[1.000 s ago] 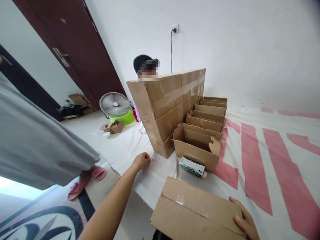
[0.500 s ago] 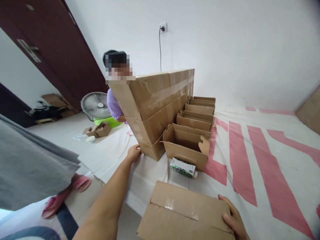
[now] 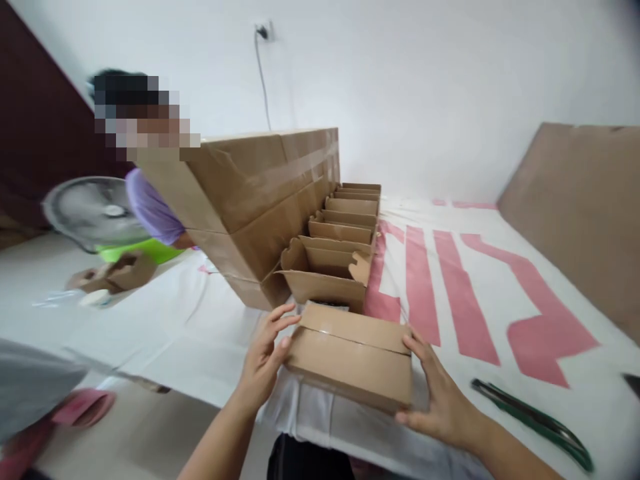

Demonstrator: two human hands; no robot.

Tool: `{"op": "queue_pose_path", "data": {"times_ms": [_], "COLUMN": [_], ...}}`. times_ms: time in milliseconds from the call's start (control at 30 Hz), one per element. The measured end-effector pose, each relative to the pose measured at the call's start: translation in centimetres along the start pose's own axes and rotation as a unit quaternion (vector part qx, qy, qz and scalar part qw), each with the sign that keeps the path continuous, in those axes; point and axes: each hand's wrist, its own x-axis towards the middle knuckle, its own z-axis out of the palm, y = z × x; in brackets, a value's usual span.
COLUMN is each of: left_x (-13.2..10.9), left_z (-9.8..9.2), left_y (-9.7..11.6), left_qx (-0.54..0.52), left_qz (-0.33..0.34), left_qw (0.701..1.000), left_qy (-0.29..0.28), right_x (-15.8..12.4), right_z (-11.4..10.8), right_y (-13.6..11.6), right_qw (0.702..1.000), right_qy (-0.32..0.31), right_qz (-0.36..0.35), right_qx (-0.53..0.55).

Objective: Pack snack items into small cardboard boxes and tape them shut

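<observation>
A closed brown cardboard box (image 3: 353, 353) sits at the near edge of the cloth-covered table, a seam running along its top. My right hand (image 3: 435, 393) grips the box's right end, thumb low and fingers at the upper corner. At its left end is my left hand (image 3: 265, 353), fingers apart, thumb and fingertips close to the corner; whether they press on it I cannot tell. Just behind the box stands an open-topped cardboard carton (image 3: 325, 283), first in a row of several. The box hides most of a small printed packet (image 3: 327, 306).
Taped boxes (image 3: 260, 207) are stacked left of the carton row, with a co-worker's purple sleeve (image 3: 153, 207) behind them. A green utility knife (image 3: 533, 417) lies at right. A large cardboard sheet (image 3: 575, 213) leans at far right; a fan (image 3: 107, 210) stands left.
My left hand has left the base of the stack and come to the box's left end. The box has moved away from me, now covering most of the packet. The view has turned right.
</observation>
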Motion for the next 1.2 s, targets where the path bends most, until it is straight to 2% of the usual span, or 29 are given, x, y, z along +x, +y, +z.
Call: {"op": "queue_pose_path", "data": {"times_ms": [100,167,233,300,400,500,600,700,767,833,933,1067,1200], "left_x": [-0.1,0.1,0.1,-0.2,-0.9,-1.5,-1.8,-1.9,-2.0,-2.0,-2.0,-1.9,-1.9], "left_z": [1.8,2.3,2.5,2.8,3.5,4.6,5.2,5.3,5.2,5.3,5.4,5.6,5.4], "left_y": [0.9,0.7,0.4,0.5,1.2,1.7,1.8,1.9,2.1,2.3,2.2,1.9,2.1], "left_qx": [-0.071,-0.107,-0.132,-0.143,-0.155,-0.190,-0.229,-0.247,-0.260,-0.275,-0.303,-0.311,-0.309], "left_qz": [-0.036,-0.078,-0.100,-0.102,-0.087,-0.077,-0.081,-0.081,-0.086,-0.092,-0.088,-0.067,-0.070], "left_qw": [0.996,0.990,0.985,0.983,0.982,0.976,0.968,0.963,0.960,0.955,0.946,0.946,0.946], "left_qy": [-0.042,-0.044,-0.049,-0.055,-0.062,-0.068,-0.071,-0.067,-0.062,-0.060,-0.068,-0.062,-0.069], "right_x": [-1.3,-3.1,-5.7,-8.5,-11.6,-11.7,-8.2,-2.8,0.9,4.1,7.8,10.8,11.7], "right_z": [-4.0,-6.8,-8.8,-9.6,-9.4,-9.3,-10.3,-11.1,-10.7,-9.4,-6.6,-3.7,-2.9], "right_y": [0.1,1.2,3.2,5.7,8.9,9.9,7.5,2.3,-1.7,-5.3,-9.2,-11.7,-12.6], "right_qw": [0.998,0.990,0.970,0.947,0.944,0.953,0.946,0.939,0.937,0.919,0.885,0.851,0.815], "right_qy": [-0.044,-0.049,-0.048,-0.049,-0.022,0.014,0.079,0.120,0.101,0.057,-0.018,-0.044,-0.060], "right_qz": [0.025,0.095,0.175,0.213,0.179,0.145,0.122,0.030,-0.080,-0.178,-0.252,-0.302,-0.331], "right_qx": [-0.043,-0.093,-0.160,-0.237,-0.277,-0.267,-0.289,-0.320,-0.326,-0.347,-0.391,-0.427,-0.471]}}
